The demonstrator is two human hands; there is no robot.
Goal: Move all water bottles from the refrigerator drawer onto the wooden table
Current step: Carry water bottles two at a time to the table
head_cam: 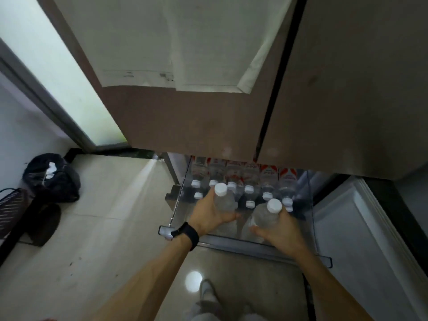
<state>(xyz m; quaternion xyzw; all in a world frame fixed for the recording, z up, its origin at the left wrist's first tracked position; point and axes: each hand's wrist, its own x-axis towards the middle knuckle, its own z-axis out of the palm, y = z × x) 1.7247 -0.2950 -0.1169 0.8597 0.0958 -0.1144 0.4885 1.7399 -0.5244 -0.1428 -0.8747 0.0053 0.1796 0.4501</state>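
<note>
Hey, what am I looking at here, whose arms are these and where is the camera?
No machine here: a person wears a camera on the head, looking down at their own bare arms. They face a refrigerator whose bottom drawer is pulled out. The left hand, with a black band at the wrist, grips one water bottle; the right hand grips a second bottle. More white-capped bottles sit in the drawer beyond them. A black bag lies on the tiled floor at the left.

We look down into the open refrigerator drawer (231, 241), our left hand (209, 217) gripping a white-capped bottle (223, 200), our right hand (281, 230) gripping a second bottle (266, 215), rows of capped bottles (251, 176) lying behind
</note>
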